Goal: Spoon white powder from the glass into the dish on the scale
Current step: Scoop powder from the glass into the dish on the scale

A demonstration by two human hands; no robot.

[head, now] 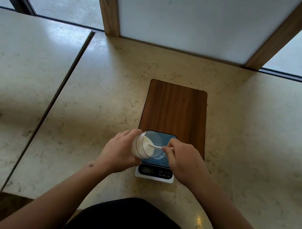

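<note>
My left hand (119,149) grips a clear glass (143,146) tilted toward the right, its mouth over the scale. White powder (147,146) lies inside it. My right hand (182,158) pinches a small white spoon (155,146) whose bowl reaches into the glass and into the powder. A white digital scale (155,172) with a blue-reflecting top sits beneath both hands. A clear dish (160,156) rests on it, mostly hidden behind the glass.
The scale stands at the near end of a dark wooden inlay (176,108) in the marble counter (99,95). A seam (57,93) splits off another counter slab on the left. Windows and a wood-framed white panel (190,14) stand behind.
</note>
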